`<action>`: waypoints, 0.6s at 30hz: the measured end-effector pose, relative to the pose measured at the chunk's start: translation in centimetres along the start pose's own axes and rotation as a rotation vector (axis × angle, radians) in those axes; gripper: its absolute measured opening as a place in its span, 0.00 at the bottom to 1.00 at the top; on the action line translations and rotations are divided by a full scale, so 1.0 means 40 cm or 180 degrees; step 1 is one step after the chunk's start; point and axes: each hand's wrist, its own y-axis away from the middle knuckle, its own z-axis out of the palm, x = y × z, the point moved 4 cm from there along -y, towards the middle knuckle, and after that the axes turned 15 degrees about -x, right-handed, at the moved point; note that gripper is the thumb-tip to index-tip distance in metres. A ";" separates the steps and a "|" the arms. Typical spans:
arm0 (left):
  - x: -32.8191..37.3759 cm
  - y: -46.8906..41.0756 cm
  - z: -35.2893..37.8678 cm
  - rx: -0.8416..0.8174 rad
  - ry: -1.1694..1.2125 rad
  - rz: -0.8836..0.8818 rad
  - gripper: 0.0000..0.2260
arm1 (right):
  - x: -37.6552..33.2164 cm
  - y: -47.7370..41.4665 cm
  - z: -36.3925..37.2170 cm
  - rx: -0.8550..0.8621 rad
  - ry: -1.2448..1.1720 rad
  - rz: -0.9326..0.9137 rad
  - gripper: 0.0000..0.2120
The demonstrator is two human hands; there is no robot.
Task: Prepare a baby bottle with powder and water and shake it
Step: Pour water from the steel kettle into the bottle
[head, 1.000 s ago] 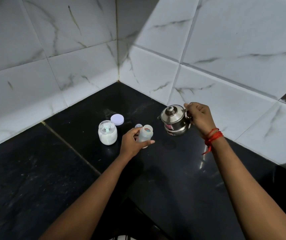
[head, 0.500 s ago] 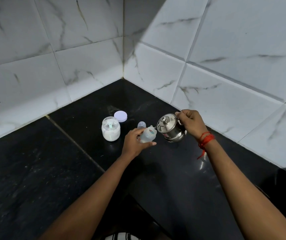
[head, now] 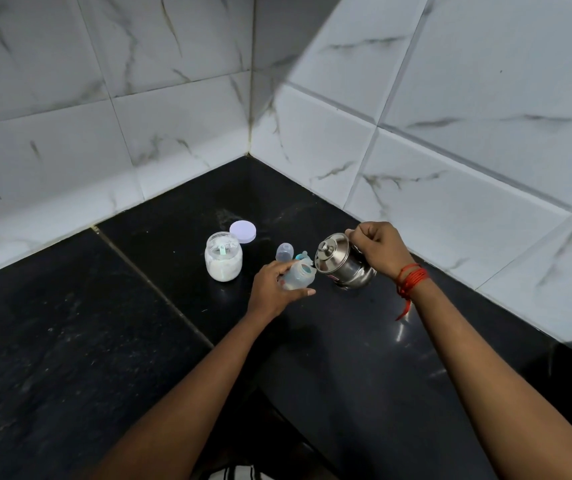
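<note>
My left hand (head: 274,289) grips a small clear baby bottle (head: 300,276), tilted with its open mouth toward the right. My right hand (head: 379,251) holds a lidded steel kettle (head: 341,265) by its handle, tipped leftward so its spout meets the bottle's mouth. An open glass jar of white powder (head: 223,261) with a small scoop inside stands left of the bottle. Behind the jar, its pale purple lid (head: 243,231) lies flat. The bottle's clear cap (head: 284,252) and a teal nipple ring (head: 303,257) rest just behind the bottle.
All of this sits on a black stone counter (head: 104,341) in a corner of white marbled wall tiles (head: 173,150). A red thread is tied around my right wrist (head: 411,278). The counter's front edge runs below my forearms.
The kettle has come down and left and tipped further, its spout now at the bottle's mouth. My left hand has tilted the bottle more toward the kettle.
</note>
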 end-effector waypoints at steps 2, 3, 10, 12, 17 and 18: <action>-0.002 0.002 0.005 -0.0005 0.0036 -0.0032 0.28 | -0.006 -0.002 -0.004 0.0000 0.0121 -0.0018 0.25; -0.004 0.002 0.008 -0.0014 0.0047 -0.0048 0.28 | -0.009 -0.003 -0.006 -0.0005 0.0174 -0.0031 0.25; -0.030 0.002 0.028 -0.0017 0.0205 -0.0093 0.27 | -0.009 -0.010 -0.012 -0.0051 0.0354 0.0001 0.25; -0.028 0.001 0.032 -0.0029 0.0293 -0.0066 0.26 | -0.007 -0.010 -0.010 -0.0046 0.0396 0.0019 0.26; -0.035 0.000 0.047 -0.0041 0.0481 0.0014 0.26 | -0.014 -0.009 -0.008 -0.0062 0.0501 0.0052 0.26; -0.039 -0.001 0.051 -0.0048 0.0506 0.0023 0.26 | -0.016 -0.009 -0.008 -0.0063 0.0519 0.0052 0.26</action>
